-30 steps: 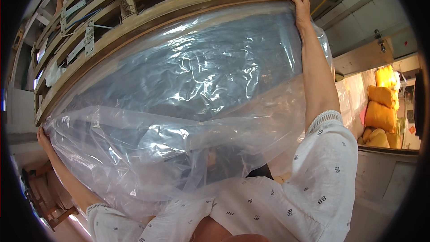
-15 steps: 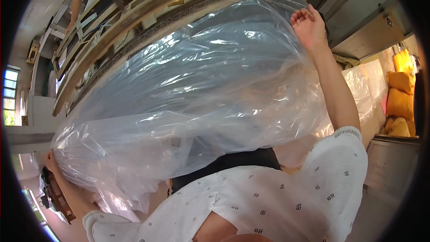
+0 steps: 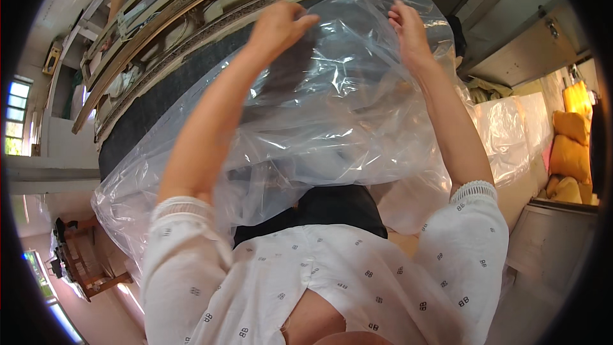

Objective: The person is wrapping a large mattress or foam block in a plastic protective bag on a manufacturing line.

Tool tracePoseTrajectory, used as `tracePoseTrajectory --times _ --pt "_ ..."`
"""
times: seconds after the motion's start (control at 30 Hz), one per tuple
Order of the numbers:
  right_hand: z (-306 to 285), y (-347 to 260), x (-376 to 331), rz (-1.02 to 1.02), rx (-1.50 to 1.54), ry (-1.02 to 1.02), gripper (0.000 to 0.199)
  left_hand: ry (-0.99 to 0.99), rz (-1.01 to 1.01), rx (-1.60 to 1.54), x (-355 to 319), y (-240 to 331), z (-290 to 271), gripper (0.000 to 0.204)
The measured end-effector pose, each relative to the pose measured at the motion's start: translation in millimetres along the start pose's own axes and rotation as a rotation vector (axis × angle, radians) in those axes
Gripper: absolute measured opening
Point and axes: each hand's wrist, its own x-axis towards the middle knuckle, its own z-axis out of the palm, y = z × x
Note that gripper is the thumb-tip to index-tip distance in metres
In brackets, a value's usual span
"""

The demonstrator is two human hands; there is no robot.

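Pose: left hand (image 3: 281, 25) over plastic sheet (image 3: 341, 76), thumb out | right hand (image 3: 410, 33) raised, curled | pinching, either: can't tell

Orange bundles (image 3: 570, 155) are piled at the right, a grey cabinet (image 3: 552, 239) in front. Above, a board (image 3: 520, 61) bears a metal latch (image 3: 552, 28). At left, a barred window (image 3: 17, 115) shows daylight; a brown wooden stand (image 3: 82, 250) appears lower down.
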Motion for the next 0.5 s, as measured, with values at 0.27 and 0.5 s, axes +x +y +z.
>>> tracePoseTrajectory --times 0.27,0.5 --pt "-55 -9 25 -0.767 -1.808 -0.081 0.046 -0.008 -0.403 -0.431 -127 -40 -42 0.038" --pt "36 8 -154 -0.951 -1.68 -0.711 0.051 0.3 -0.742 0.01 -396 -244 -211 0.027"
